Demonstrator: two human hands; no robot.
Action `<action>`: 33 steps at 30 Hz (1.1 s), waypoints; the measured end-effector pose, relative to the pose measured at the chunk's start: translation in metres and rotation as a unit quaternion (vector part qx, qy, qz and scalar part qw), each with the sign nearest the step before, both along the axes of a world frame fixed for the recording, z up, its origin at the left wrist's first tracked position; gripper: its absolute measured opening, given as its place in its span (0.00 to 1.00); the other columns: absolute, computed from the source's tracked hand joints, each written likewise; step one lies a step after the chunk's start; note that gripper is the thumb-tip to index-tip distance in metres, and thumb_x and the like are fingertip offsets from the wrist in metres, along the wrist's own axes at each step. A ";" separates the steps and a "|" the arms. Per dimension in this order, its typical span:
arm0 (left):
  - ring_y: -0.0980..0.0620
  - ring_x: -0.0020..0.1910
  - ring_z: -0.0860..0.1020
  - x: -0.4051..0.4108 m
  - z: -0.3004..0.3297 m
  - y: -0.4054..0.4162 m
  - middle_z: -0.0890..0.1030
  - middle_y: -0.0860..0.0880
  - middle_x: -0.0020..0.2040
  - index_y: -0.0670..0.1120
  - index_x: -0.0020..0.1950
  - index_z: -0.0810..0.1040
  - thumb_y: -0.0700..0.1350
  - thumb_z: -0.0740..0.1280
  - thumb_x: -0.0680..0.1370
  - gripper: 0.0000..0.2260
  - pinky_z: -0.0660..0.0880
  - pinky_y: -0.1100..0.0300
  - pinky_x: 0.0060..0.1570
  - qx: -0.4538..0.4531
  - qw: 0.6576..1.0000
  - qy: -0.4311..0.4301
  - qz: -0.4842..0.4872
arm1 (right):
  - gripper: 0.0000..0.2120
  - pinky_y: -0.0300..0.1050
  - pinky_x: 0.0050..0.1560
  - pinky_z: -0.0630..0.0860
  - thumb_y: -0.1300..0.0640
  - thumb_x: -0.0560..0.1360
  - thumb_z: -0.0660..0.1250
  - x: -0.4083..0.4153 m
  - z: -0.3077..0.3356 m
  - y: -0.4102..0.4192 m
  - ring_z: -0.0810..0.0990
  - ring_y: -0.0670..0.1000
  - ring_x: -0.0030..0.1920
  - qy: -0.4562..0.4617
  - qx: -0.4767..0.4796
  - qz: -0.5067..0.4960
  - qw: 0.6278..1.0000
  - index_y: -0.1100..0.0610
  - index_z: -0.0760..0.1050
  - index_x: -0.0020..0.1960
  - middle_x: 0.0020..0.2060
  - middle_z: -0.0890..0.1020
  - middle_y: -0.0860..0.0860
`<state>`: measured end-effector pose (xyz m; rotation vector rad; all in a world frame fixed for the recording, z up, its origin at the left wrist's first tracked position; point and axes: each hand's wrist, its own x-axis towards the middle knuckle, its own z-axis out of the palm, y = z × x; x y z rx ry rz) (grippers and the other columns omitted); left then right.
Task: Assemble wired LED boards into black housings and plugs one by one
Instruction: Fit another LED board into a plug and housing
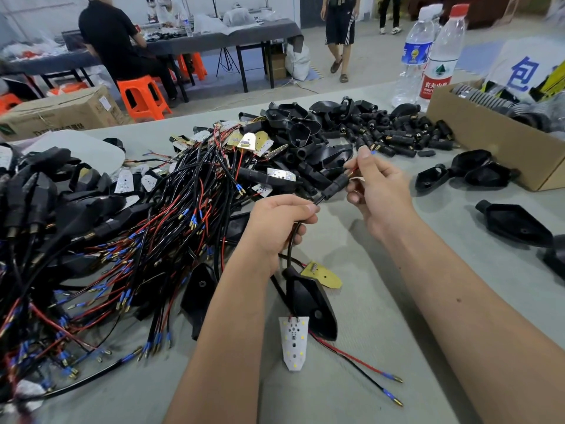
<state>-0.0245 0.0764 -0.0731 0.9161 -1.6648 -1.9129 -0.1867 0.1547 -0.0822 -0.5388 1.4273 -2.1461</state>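
Observation:
My left hand grips a black sheathed cable just below a small black plug. The cable runs through the plug, and my right hand pinches the wire ends that come out of its top, one with a blue tip. From the cable below hangs a black housing. Beside the housing on the table lie a white LED board and a yellow board. A red wire and a black wire trail off to the right.
A big tangle of wired boards covers the left of the grey table. Loose black plugs and empty housings lie at the back, more housings to the right. A cardboard box and two water bottles stand at the far right.

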 end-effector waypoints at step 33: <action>0.60 0.23 0.68 -0.005 -0.005 0.002 0.79 0.55 0.32 0.51 0.54 0.83 0.50 0.71 0.80 0.05 0.64 0.69 0.24 -0.123 0.992 0.008 0.037 | 0.05 0.38 0.26 0.75 0.58 0.78 0.74 0.006 0.000 0.001 0.80 0.48 0.28 0.070 -0.011 -0.004 0.998 0.59 0.81 0.45 0.31 0.83 0.51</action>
